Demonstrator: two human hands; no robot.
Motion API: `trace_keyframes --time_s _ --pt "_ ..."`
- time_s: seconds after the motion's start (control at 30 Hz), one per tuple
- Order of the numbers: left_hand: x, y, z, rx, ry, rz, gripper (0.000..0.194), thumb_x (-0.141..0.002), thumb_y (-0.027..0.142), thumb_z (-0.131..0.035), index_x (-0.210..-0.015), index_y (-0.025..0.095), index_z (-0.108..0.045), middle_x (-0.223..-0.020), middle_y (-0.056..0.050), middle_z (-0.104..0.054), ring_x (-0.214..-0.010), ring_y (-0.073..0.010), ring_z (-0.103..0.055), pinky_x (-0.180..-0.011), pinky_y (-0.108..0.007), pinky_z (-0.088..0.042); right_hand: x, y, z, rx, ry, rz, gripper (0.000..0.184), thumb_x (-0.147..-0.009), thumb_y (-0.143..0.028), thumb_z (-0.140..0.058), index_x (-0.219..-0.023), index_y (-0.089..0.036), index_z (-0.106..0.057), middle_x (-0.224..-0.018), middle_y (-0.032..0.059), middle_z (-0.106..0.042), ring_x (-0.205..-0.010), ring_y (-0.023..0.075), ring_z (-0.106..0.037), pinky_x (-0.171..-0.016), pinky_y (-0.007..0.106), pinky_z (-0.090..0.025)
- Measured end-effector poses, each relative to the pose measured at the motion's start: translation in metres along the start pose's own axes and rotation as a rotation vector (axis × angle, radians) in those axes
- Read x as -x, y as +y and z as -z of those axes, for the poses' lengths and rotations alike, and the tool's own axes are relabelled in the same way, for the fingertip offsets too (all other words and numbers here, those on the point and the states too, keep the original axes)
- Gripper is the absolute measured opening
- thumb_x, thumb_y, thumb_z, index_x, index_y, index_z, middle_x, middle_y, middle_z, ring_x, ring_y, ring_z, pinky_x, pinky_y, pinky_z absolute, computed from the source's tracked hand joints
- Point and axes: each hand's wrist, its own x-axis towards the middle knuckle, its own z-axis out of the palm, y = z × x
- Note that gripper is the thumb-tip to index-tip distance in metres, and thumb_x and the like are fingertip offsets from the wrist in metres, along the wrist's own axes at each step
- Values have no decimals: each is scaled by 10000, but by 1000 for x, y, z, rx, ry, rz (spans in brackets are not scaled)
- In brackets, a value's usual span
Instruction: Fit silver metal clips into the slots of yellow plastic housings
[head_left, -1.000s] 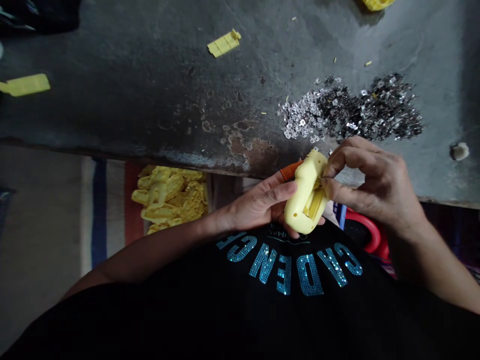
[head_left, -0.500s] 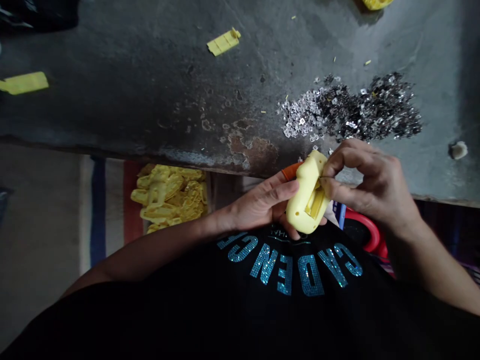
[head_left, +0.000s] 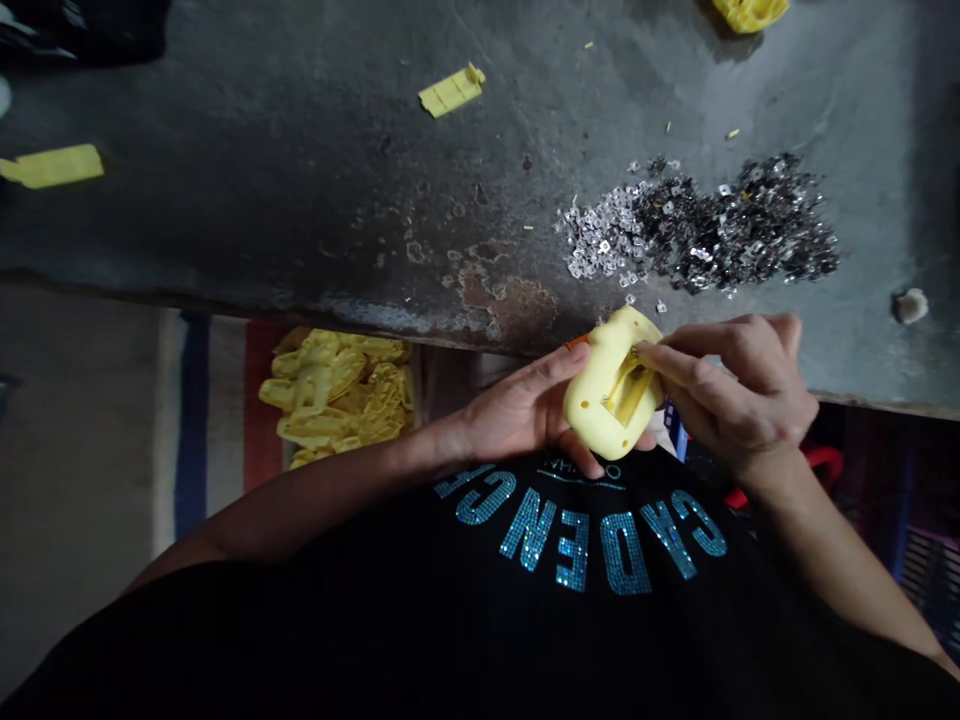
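My left hand (head_left: pixel 525 405) is closed around a yellow plastic housing (head_left: pixel 589 410), which is tilted and held just off the table's near edge. The housing has a rectangular recess like a battery compartment and small round holes. My right hand (head_left: pixel 739 390) has its fingers bunched together, with the index fingertip pressed at the upper end of the recess. Something small and metallic shows under that fingertip, too small to make out. An orange band, mostly hidden behind the housing, is on a left finger. A pile of small metal contact plates (head_left: pixel 697 225) lies on the table beyond my hands.
The dark, worn table (head_left: pixel 300 180) carries a yellow cover piece (head_left: pixel 452 91), another yellow strip (head_left: pixel 60 166), a yellow part (head_left: pixel 752 12) and a whitish lump (head_left: pixel 911 305). Below the edge, at left, a container holds many yellow housings (head_left: pixel 345 385). Red and blue objects show behind my right wrist.
My right hand has turned from a thumb-and-finger pinch to pressing with the index finger at the recess. The housing has tilted slightly, showing more of the recess.
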Motion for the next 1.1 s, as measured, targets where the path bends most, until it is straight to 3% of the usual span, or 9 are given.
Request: trace_keyframes --time_s 0.17,0.3,0.4,0.5,0.6,0.7,0.83,1.0,1.1 --pt "2 -4 -4 -13 20 -50 865 -1035 699 -791 -1745 319 -477 -1425 -182 -809 -1108 -355 -887 -721 -353 -758 13 -1 0 78 -34 96 367 -1070 -350 -802 -1417 -469 -812 -1176 13 -886 -871 266 -765 -830 508 -499" --pt "6 -8 -7 -31 85 -121 718 -1032 615 -839 -1653 381 -566 -1438 -130 -815 -1087 -336 -893 -700 -340 -753 22 -8 -1 167 -54 160 473 -1076 -272 -780 -1508 -463 -756 -1244 17 -888 -878 248 -773 -812 483 -535" --pt "8 -10 -7 -34 119 -163 642 -1029 548 -866 -1602 405 -615 -1358 -74 -846 -1069 -309 -896 -715 -337 -762 21 -12 -5 124 -17 154 514 -1077 -251 -774 -1548 -454 -733 -1224 20 -890 -846 231 -775 -811 470 -560" --pt "8 -7 -4 -33 93 -134 717 -1022 561 -869 -1653 386 -577 -1382 -87 -838 -1094 -329 -897 -702 -343 -767 13 -13 -5 7 15 112 547 -1077 -169 -745 -1553 -438 -732 -1154 27 -881 -830 211 -777 -760 435 -550" --pt "6 -2 -2 -34 37 -74 800 -1017 646 -839 -1681 319 -537 -1380 -144 -834 -1124 -383 -893 -672 -353 -766 0 -11 1 -260 6 -27 494 -1046 -124 -771 -1443 -417 -798 -1121 23 -864 -915 221 -800 -751 411 -579" --pt "5 0 -4 -59 31 -62 840 -1006 683 -834 -1684 308 -508 -1415 -168 -818 -1139 -396 -888 -653 -339 -758 -10 -9 9 -415 11 -128 296 -1006 -171 -843 -1222 -373 -859 -1043 11 -851 -913 241 -787 -791 436 -605" --pt "6 -2 -10 -82 47 -95 837 -1011 622 -859 -1705 334 -490 -1405 -138 -818 -1123 -365 -893 -685 -328 -762 -18 -11 14 -330 -59 -93 111 -988 -261 -889 -1040 -331 -819 -939 4 -821 -861 251 -766 -788 452 -558" --pt "7 -4 -13 -105 41 -102 698 -1029 578 -860 -1613 368 -541 -1350 -87 -827 -1089 -345 -901 -676 -301 -749 -21 -14 12 -277 -51 -66 116 -1003 -231 -806 -945 -289 -723 -857 -12 -742 -783 210 -686 -782 421 -486" --pt "6 -2 -14 -111 24 -68 758 -1010 619 -866 -1622 336 -519 -1342 -117 -827 -1075 -366 -902 -673 -322 -752 -17 -16 6 -327 -19 -88 150 -965 -190 -796 -899 -273 -691 -828 -18 -710 -761 197 -655 -764 403 -474"
